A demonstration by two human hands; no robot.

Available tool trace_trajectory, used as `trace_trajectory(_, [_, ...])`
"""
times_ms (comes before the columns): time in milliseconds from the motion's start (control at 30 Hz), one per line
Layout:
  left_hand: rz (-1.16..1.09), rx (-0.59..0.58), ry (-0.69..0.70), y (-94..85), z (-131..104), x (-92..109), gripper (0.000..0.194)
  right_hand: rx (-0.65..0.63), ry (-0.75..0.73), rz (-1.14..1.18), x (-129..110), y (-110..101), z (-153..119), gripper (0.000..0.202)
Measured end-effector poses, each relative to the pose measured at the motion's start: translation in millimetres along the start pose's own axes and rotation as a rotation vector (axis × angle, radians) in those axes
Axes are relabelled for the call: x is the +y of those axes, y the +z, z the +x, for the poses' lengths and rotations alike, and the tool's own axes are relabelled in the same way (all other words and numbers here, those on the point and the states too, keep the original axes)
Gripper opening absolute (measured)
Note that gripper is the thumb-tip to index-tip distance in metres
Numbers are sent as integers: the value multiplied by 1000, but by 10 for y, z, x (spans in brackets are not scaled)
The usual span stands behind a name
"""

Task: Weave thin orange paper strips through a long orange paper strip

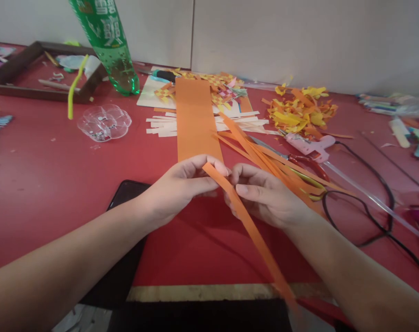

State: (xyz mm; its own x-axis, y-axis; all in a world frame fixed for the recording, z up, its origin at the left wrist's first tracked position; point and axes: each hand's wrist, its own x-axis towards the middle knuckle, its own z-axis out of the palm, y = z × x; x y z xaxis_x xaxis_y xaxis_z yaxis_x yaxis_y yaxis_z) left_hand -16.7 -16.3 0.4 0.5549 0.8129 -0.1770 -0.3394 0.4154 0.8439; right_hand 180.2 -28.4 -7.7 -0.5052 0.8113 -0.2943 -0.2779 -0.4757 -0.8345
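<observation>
A narrow orange paper strip [250, 222] runs slantwise between my hands, its upper end by my left fingers and its long tail hanging towards the table's front edge. My left hand [191, 180] is closed, thumb and forefinger pinching near the strip's upper end. Close beside it, my right hand [268, 193] curls with its thumb against the strip; some of its fingertips are hidden behind the paper. Beyond my hands lies a wide orange paper sheet [197, 120], across several pale strips [162, 125]. Loose orange strips [261, 154] fan out behind my right hand.
Red-handled scissors [311, 166] and a pink glue gun [311, 145] with a looping black cord lie right, near orange and yellow scraps [301, 113]. Left are a black phone [126, 193], clear plastic dish [105, 122], green bottle [109, 50] and dark frame [32, 92].
</observation>
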Motion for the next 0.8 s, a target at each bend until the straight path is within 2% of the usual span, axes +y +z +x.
trace_trajectory(167, [31,-97,22,-18,10,-26,11,-62,38,-7,-13,10,0,24])
trace_trajectory(333, [31,-86,27,-25,11,-41,11,-32,-28,-31,7,-9,18,25])
trace_trajectory(567, [96,-65,36,-31,12,-36,10,-24,-27,-1,9,-17,22,22])
trace_trajectory(633, [92,-10,12,-9,13,-28,14,-8,-42,0,14,-14,21,23])
trace_trajectory(733, [20,135,-63,31,15,-10,28,28,-62,-4,24,-17,27,25])
trace_trajectory(800, [-52,175,-104,49,17,1,26,54,-77,-11,28,-23,37,28])
